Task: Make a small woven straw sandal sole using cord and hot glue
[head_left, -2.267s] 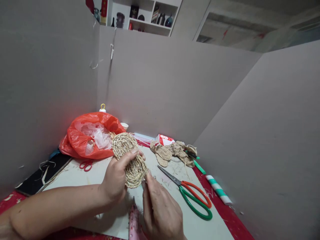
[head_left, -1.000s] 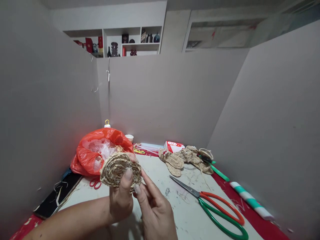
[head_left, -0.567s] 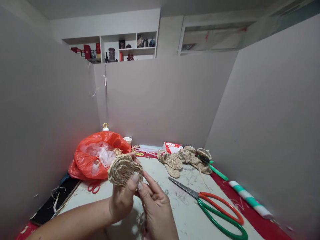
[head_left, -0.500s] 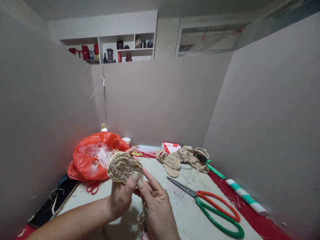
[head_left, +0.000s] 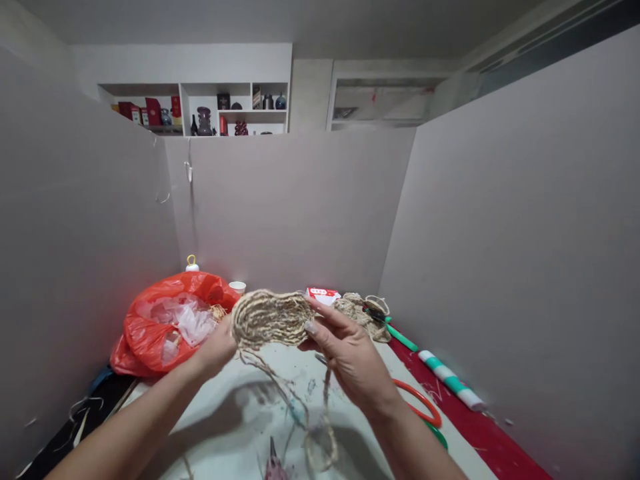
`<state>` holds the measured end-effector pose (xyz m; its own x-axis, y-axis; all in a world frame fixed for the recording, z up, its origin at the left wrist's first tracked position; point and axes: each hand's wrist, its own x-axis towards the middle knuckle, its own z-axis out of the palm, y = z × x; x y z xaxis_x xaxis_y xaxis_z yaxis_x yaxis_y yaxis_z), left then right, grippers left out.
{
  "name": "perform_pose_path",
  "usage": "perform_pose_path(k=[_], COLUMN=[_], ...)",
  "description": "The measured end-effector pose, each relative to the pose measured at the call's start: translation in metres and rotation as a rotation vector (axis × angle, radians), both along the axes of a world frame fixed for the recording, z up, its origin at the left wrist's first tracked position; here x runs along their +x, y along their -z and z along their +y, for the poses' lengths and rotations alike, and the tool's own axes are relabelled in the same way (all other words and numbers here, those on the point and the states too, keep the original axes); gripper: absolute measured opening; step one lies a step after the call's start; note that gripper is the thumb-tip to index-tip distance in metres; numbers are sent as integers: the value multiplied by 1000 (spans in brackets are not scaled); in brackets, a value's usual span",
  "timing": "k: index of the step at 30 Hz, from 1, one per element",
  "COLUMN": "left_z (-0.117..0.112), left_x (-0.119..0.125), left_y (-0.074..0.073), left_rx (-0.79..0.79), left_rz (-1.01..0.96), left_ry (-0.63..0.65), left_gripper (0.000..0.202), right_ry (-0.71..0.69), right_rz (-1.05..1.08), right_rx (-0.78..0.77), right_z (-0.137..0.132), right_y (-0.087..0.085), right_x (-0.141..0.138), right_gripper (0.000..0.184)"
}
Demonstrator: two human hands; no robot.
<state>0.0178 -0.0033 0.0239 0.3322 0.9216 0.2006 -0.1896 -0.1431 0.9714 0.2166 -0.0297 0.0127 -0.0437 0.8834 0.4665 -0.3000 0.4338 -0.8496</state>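
Stretched level between my hands is a woven straw-rope sole (head_left: 273,320), long and rounded, made of coiled rows. My left hand (head_left: 220,343) grips its left end, with the fingers mostly hidden behind it. At the other end my right hand (head_left: 350,350) pinches the edge between thumb and fingers. A loose straw cord (head_left: 325,433) dangles below the sole and loops near the tabletop. Below, at the bottom edge, a pointed tool with a pinkish handle (head_left: 275,467) is partly in view. Large scissors (head_left: 423,403) with orange and green handles lie partly behind my right forearm.
At left sits a red plastic bag (head_left: 145,327) holding white plastic and straw. A paper cup (head_left: 237,287), a red-and-white box (head_left: 323,294) and more woven straw pieces (head_left: 370,327) stand along the back. A green-and-white striped roll (head_left: 453,380) lies right. Grey partitions (head_left: 290,207) enclose the table.
The sole has turned from upright-tilted to level. My left hand has moved left to its end, my right hand up and right. The view has shifted, and the hanging cord now shows.
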Motion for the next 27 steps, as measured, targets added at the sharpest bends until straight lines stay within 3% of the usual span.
perform_pose_path(k=[4, 7, 11, 16, 20, 27], left_z=[15, 11, -4, -7, -4, -8], left_x=[-7, -7, -1, 7, 9, 10], left_y=[-1, 3, 9, 28, 40, 44], left_rx=[-146, -221, -412, -584, -589, -632], left_rz=[-38, -58, -67, -9, -68, -172], left_ry=[50, 121, 395, 717, 771, 825], left_gripper=[23, 18, 28, 62, 60, 56], right_ry=[-73, -99, -110, -144, -197, -152], right_rz=[-213, -351, -511, -678, -750, -844], right_rx=[10, 4, 22, 43, 86, 15], right_z=[-1, -5, -10, -13, -15, -16], right_y=[-9, -11, -14, -18, -19, -12], right_x=[26, 32, 31, 28, 26, 26], right_gripper=[30, 29, 30, 30, 31, 45])
